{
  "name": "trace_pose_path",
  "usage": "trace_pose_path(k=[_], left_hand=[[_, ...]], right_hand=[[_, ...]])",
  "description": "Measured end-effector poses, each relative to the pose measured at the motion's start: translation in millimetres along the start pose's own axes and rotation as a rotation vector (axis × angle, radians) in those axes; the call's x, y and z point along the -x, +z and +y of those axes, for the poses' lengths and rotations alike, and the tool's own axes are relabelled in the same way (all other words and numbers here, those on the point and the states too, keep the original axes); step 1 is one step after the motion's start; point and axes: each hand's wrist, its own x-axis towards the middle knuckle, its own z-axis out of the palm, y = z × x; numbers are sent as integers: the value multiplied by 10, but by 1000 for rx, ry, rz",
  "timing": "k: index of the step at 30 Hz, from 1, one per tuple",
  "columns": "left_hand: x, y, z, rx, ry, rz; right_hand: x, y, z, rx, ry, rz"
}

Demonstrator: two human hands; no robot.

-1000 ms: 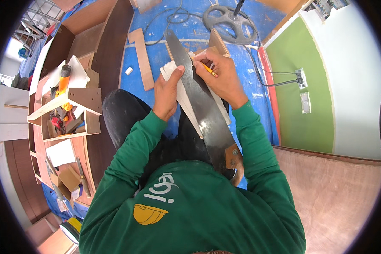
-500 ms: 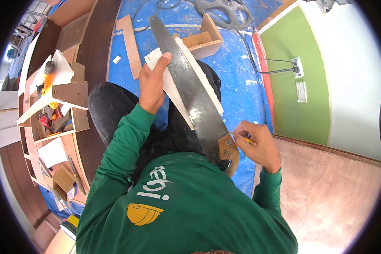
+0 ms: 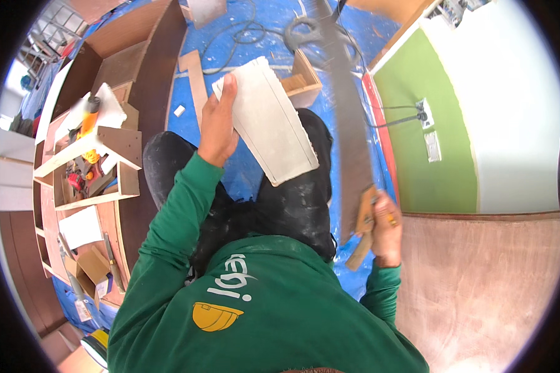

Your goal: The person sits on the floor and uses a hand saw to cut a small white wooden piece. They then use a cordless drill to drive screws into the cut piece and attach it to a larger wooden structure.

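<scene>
My left hand [image 3: 218, 127] grips the left edge of a white piece of plasterboard [image 3: 270, 124], thumb on its face. The board tilts over my thighs; its edges are ragged and thin dark lines run along its face. Off to the right, my right hand [image 3: 387, 236] is closed round the wooden handle of a handsaw [image 3: 348, 105]. The long grey blade points away from me, apart from the board and smeared by motion. A yellow pencil [image 3: 391, 219] shows among the right fingers.
On the left, a wooden tool tray [image 3: 99, 200] with tools stands on a brown cabinet [image 3: 154, 81]. A small wooden box [image 3: 305, 93] and an L-shaped wood strip [image 3: 196, 81] lie on the blue sheet. Cables run to a socket [image 3: 423, 113] in the green wall; a wood panel [image 3: 473, 280] lies right.
The handsaw has swung off the plasterboard to the right, uncovering the board's face. My right hand has closed round its handle, and my left hand now holds only the board.
</scene>
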Motion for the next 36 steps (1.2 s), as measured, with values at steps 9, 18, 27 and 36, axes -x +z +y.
trace_pose_path(k=[9, 18, 27, 36], left_hand=[[-1127, -5, 1074, -171, -49, -192], [-2316, -836, 437, -424, -307, -214], [-2609, -1477, -460, -339, -378, -277], [-2546, -1796, -320, -411, -477, -202]], right_hand=[[-1313, 548, -1264, -57, -277, -88], [-2310, 1463, -599, 272, -210, -192], [-2270, 1684, -639, 262, -182, -179], [-2411, 1765, -482, 164, -150, -150]])
